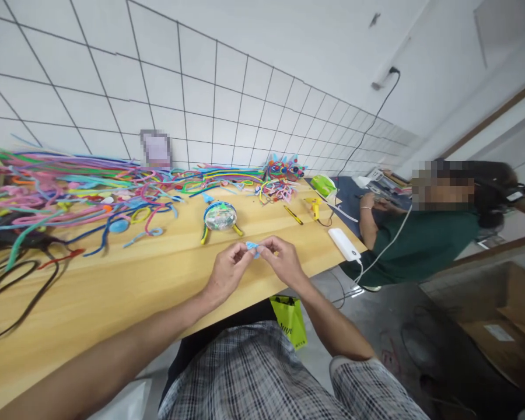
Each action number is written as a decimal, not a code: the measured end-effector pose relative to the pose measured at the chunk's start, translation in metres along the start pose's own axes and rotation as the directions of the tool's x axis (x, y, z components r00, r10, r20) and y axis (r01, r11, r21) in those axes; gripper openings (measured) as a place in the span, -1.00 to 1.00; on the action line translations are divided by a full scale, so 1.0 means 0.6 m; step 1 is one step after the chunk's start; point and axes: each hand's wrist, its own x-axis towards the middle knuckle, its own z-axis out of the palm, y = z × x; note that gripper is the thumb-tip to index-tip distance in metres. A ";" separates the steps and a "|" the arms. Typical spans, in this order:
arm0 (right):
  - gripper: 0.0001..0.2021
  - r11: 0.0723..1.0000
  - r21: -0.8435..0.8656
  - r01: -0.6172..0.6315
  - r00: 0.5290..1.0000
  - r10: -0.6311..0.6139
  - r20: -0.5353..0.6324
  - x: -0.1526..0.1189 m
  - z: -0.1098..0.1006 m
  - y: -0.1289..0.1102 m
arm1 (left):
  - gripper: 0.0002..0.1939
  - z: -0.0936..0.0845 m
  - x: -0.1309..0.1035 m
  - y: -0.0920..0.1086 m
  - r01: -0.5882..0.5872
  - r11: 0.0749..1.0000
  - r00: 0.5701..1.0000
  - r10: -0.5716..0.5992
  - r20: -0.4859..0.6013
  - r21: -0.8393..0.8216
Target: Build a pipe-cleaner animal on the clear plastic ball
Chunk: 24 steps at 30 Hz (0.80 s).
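A small light-blue fuzzy piece (252,249), which looks like bent pipe cleaner, is pinched between both hands above the table's front edge. My left hand (227,271) has its thumb and fingers closed on the piece's left side. From the right, my right hand (284,262) grips it the same way. Just beyond the hands stands a round, clear-looking body (220,216) with mixed colours inside, a blue-green rim and yellow-and-black legs. Another light-blue piece (207,199) lies behind it.
Many coloured pipe cleaners (105,192) cover the table's left and back. A colourful figure (284,169) stands at the back. Rightward lie a yellow-and-black utility knife (293,214), yellow glue gun (315,207) and white power strip (344,244). A co-worker (420,239) sits at right.
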 end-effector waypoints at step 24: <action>-0.51 0.711 -0.315 -0.629 0.727 0.393 -0.564 0.229 -0.280 0.296 | -0.54 -0.026 0.015 -0.049 0.286 0.957 0.958 -0.287 0.022 0.052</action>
